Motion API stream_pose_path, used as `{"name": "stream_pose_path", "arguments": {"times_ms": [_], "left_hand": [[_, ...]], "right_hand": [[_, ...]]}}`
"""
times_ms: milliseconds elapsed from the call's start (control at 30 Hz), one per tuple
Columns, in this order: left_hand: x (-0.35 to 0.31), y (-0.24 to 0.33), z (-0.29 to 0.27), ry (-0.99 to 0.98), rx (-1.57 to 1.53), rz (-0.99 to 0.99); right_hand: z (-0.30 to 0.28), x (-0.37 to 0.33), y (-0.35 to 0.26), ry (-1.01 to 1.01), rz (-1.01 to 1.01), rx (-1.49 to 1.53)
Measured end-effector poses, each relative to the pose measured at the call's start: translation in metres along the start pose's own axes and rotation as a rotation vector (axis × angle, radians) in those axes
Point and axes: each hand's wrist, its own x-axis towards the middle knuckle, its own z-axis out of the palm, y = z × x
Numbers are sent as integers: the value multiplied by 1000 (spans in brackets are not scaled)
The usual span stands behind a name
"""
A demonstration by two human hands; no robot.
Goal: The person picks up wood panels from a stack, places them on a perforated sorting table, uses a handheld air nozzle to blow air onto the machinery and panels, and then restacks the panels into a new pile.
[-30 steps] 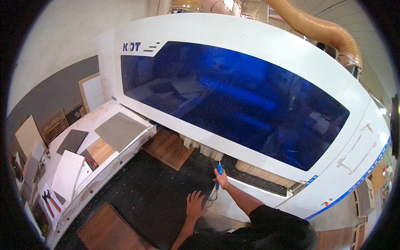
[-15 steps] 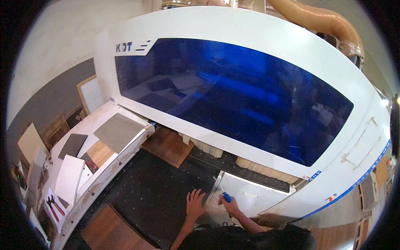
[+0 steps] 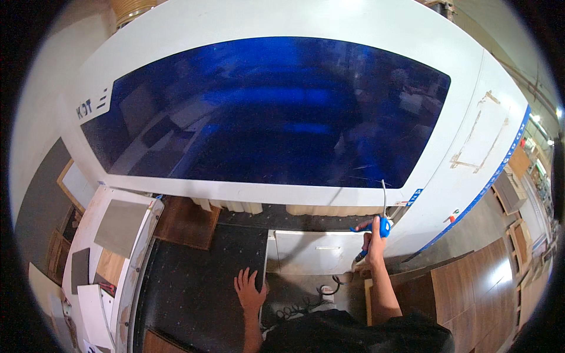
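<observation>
A blue air blow gun (image 3: 385, 227) with a long thin metal nozzle is gripped in my right hand (image 3: 375, 250). Its nozzle points up in front of the lower right corner of the dark blue window (image 3: 276, 112). From the gun's lower end a black coiled hose (image 3: 336, 286) hangs down toward my body. My left hand (image 3: 251, 289) is empty, its fingers spread, over the right edge of the black speckled work surface (image 3: 200, 282); whether it touches is unclear.
A large white machine (image 3: 265, 194) with a curtain of pale strips (image 3: 329, 210) stands ahead. On the left, a white side table (image 3: 138, 235) carries panel pieces. A brown wood panel (image 3: 187, 223) lies by the machine; stacked brown panels (image 3: 471, 294) lie at right.
My right hand has swung right and forward with the blow gun, whose nozzle now points up. My left hand stays spread. The view has turned right.
</observation>
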Motion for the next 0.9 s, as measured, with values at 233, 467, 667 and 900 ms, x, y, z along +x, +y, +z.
{"name": "stream_pose_path", "arguments": {"times_ms": [233, 467, 667, 900], "left_hand": [[2, -1, 5, -30, 117, -79], [9, 6, 12, -53, 274, -206], [9, 18, -8, 45, 360, 25], [4, -10, 2, -72, 205, -45]], "right_hand": [[-35, 32, 12, -63, -24, -93], [-51, 72, 16, -111, -73, -144], [-50, 98, 10, -86, -112, 13], [-51, 117, -1, -66, -193, 214]]}}
